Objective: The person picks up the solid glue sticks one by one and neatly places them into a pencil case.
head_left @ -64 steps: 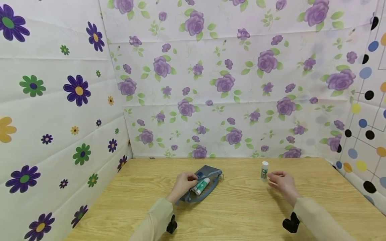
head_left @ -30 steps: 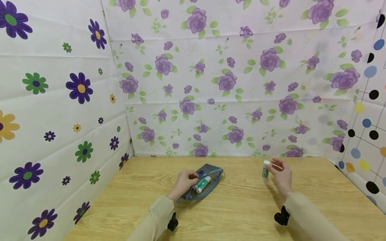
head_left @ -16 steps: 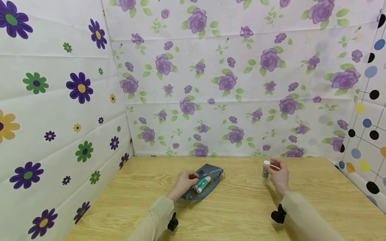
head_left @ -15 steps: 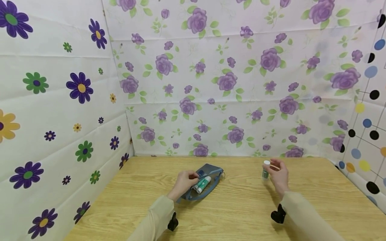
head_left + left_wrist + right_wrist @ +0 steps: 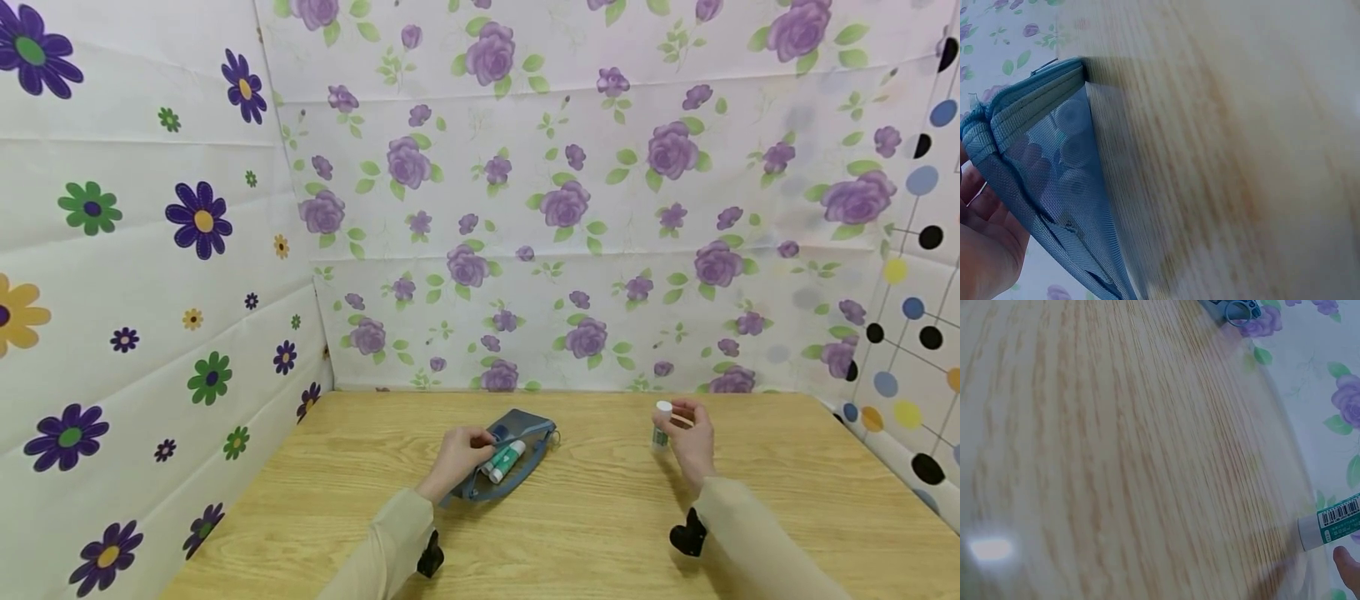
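My left hand point(image 5: 453, 458) pinches the near edge of a blue mesh zip pouch point(image 5: 516, 423), which lies unzipped on the table. Green-and-white glue sticks point(image 5: 508, 461) show at its opening. Through the mesh point(image 5: 1035, 181) in the left wrist view, three round ends are faintly visible. To the right, a glue stick point(image 5: 659, 437) with a white cap stands upright on the table. Thumb and fingers of my right hand point(image 5: 693, 440) are around its upper part. In the right wrist view a fingertip point(image 5: 1342, 556) lies against or just beside the labelled glue stick point(image 5: 1339, 520).
The wooden table point(image 5: 577, 517) stretches between both hands. A metal ring point(image 5: 555, 437) hangs at the pouch's far right corner. A flowered sheet point(image 5: 555, 250) rises behind the table's back edge, with patterned sheets on the left and right sides. Black cameras point(image 5: 688, 533) sit at the wrists.
My right hand has come up from beside the standing glue stick and moved left, so the thumb and fingers are now around its top. The left hand stays on the pouch.
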The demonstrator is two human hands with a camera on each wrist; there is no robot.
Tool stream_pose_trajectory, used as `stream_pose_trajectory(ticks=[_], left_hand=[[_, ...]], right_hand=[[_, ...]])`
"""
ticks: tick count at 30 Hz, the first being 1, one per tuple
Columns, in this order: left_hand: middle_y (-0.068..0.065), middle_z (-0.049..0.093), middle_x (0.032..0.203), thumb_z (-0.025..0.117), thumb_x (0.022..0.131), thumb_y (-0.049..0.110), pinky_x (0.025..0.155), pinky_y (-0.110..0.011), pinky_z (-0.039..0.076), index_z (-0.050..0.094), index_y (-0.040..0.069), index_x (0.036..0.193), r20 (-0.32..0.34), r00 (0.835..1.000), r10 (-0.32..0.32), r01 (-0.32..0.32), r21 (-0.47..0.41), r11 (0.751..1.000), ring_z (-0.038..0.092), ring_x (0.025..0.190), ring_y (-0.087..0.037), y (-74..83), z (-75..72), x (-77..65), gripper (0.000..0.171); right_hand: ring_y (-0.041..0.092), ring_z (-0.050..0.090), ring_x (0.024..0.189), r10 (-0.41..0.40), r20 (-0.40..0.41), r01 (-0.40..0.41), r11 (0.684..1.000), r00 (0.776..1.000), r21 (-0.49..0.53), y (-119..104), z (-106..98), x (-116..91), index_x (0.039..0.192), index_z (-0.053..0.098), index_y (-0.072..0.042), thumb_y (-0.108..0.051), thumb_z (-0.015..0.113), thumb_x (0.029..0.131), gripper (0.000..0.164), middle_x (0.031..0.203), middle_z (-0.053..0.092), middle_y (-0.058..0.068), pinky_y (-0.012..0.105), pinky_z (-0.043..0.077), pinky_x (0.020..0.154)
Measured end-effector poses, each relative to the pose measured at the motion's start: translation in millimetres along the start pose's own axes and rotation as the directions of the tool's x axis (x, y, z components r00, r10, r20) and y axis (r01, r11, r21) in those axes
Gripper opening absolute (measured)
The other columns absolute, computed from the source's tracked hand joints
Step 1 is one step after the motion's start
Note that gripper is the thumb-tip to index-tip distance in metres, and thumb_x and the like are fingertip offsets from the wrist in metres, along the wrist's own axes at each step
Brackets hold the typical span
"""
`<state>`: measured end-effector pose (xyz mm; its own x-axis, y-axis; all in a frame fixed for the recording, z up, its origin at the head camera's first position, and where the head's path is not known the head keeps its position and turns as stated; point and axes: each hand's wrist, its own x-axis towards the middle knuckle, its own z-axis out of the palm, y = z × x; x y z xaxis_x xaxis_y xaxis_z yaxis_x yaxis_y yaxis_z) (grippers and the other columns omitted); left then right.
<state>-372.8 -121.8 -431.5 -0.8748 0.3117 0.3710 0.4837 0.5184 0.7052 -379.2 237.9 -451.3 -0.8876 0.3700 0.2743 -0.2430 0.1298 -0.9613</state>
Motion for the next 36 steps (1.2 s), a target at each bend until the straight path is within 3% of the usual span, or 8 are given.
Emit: stream_pose_trajectory(ticks=[10, 21, 36], left_hand=[[-0.003, 0.062, 0.082, 0.061, 0.085, 0.004, 0.059, -0.026, 0.046, 0.068, 0.002, 0.089, 0.004, 1.000, 0.002, -0.002, -0.016, 1.000, 0.057, 0.069, -0.013, -1.9, 0.4, 0.1, 0.008], [-0.001, 0.062, 0.082, 0.062, 0.084, 0.003, 0.059, -0.026, 0.046, 0.068, 0.002, 0.089, 0.000, 1.000, -0.002, 0.002, -0.011, 1.000, 0.056, 0.068, -0.012, -2.2, 0.3, 0.1, 0.008], [0.001, 0.062, 0.081, 0.063, 0.084, 0.005, 0.059, -0.027, 0.046, 0.068, 0.004, 0.088, -0.002, 1.000, -0.003, 0.003, -0.003, 1.000, 0.056, 0.068, -0.012, -4.2, 0.6, 1.2, 0.007]], right_hand=[[0.033, 0.041, 0.106, 0.047, 0.017, -0.048, 0.998, 0.999, 0.041, -1.6, 1.3, 2.2, 0.123, 0.034, 0.006, 0.003, 0.056, 0.086, 0.043, 0.117, 0.040, 0.021, 0.041, 0.035, 0.085], [0.032, 0.041, 0.105, 0.061, 0.018, -0.062, 0.996, 0.998, 0.058, 0.6, 2.3, 2.2, 0.123, 0.035, 0.006, 0.001, 0.057, 0.087, 0.042, 0.118, 0.040, 0.023, 0.047, 0.035, 0.086], [0.019, 0.047, 0.095, 0.104, 0.035, -0.106, 0.992, 0.994, 0.065, -5.6, 3.3, -1.4, 0.122, 0.036, 0.004, -0.003, 0.059, 0.087, 0.042, 0.116, 0.041, 0.019, 0.042, 0.042, 0.082]])
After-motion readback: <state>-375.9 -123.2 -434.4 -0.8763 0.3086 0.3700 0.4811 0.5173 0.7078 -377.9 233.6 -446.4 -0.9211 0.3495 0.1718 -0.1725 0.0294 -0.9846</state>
